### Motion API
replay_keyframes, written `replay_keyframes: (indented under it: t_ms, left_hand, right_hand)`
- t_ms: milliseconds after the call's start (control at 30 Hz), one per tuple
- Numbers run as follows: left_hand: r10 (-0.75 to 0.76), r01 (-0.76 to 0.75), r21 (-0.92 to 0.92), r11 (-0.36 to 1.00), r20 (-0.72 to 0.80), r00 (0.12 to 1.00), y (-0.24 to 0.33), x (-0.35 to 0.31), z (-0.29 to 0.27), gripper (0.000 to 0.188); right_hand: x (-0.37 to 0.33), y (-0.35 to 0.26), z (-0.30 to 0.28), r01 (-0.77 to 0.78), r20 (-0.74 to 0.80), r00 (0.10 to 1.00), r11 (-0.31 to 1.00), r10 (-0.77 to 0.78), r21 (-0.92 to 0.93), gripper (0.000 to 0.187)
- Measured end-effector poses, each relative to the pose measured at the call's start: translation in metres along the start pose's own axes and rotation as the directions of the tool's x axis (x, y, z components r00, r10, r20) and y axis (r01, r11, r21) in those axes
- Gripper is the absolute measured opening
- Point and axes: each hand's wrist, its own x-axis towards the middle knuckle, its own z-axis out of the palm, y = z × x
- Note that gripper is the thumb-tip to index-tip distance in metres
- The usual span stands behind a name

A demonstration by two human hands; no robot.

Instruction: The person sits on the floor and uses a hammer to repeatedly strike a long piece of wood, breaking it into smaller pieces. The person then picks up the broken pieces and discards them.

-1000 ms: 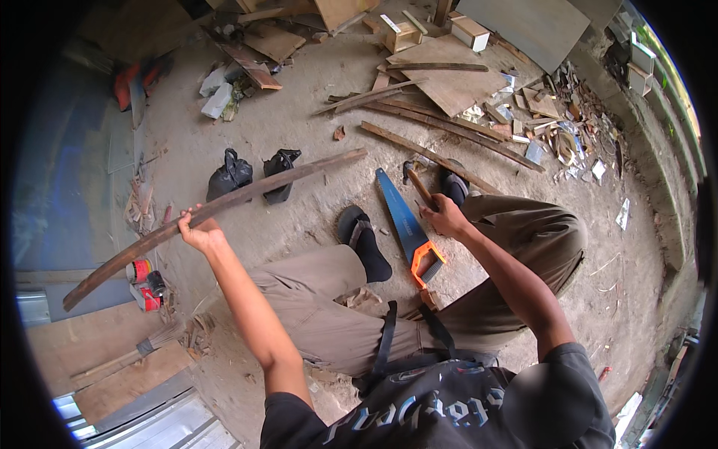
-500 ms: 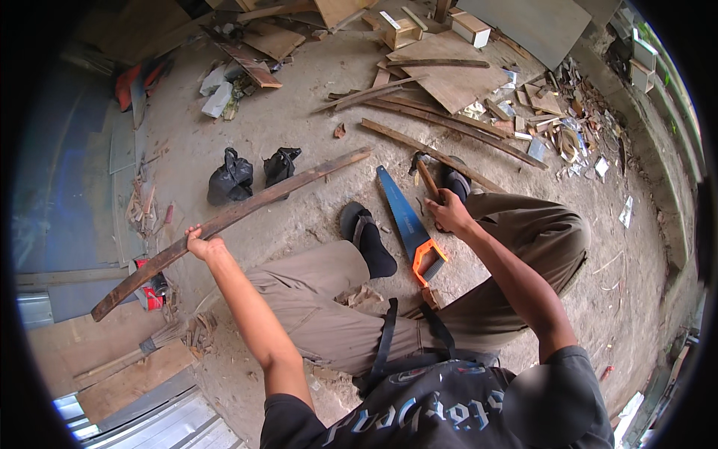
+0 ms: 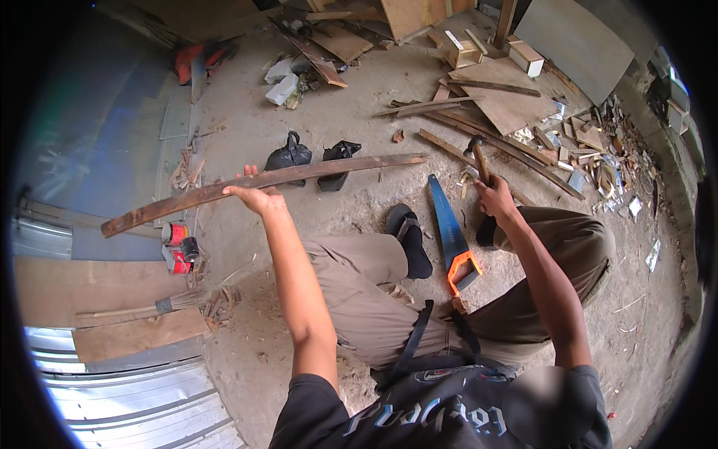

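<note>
My left hand (image 3: 256,194) grips a long, dark, weathered wooden plank (image 3: 321,170) near its middle, its fingers round the lower edge. The plank is raised over the floor and slants slightly up to the right. In my right hand (image 3: 495,198) is a hammer (image 3: 481,162), held by its wooden handle with the dark head pointing up and away. Between my legs lies a handsaw (image 3: 448,228) with a blue blade and an orange-and-black handle, its tip pointing away from me. Neither hand touches the saw.
Two black plastic bags (image 3: 289,152) stand behind the plank. Loose planks and boards (image 3: 516,105) and scattered debris (image 3: 598,165) cover the far right. Red cans (image 3: 176,247) and a broom (image 3: 161,305) lie at left, above corrugated metal sheets (image 3: 142,396).
My left hand has lifted the plank's left end away from me, so it lies more level across the view. The hammer has moved up and away with my right hand. The view has shifted left.
</note>
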Motion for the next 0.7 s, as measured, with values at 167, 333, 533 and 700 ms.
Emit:
replay_keyframes:
  t_ms: [167, 333, 533, 700]
  left_hand:
    - [0.034, -0.022, -0.144, 0.989, 0.087, 0.996, 0.016, 0.003, 0.007, 0.082]
    - [0.077, -0.076, -0.168, 0.983, -0.002, 0.997, 0.025, -0.040, 0.052, 0.074]
    - [-0.178, 0.175, -0.042, 0.984, -0.370, 0.912, 0.003, -0.071, 0.085, 0.075]
    - [-0.389, 0.386, -0.059, 0.921, -0.193, 0.901, -0.046, -0.047, 0.067, 0.076]
  right_hand:
    - [-0.006, -0.058, -0.005, 0.133, -0.033, 0.991, 0.987, -0.130, 0.089, 0.026]
    - [-0.078, -0.162, -0.038, 0.090, -0.041, 0.996, 0.835, -0.081, 0.543, 0.028]
    - [-0.099, -0.212, -0.129, 0.371, -0.197, 0.917, 0.924, -0.348, 0.097, 0.037]
    - [-0.052, -0.170, -0.201, 0.269, -0.305, 0.837, 0.828, -0.453, -0.491, 0.033]
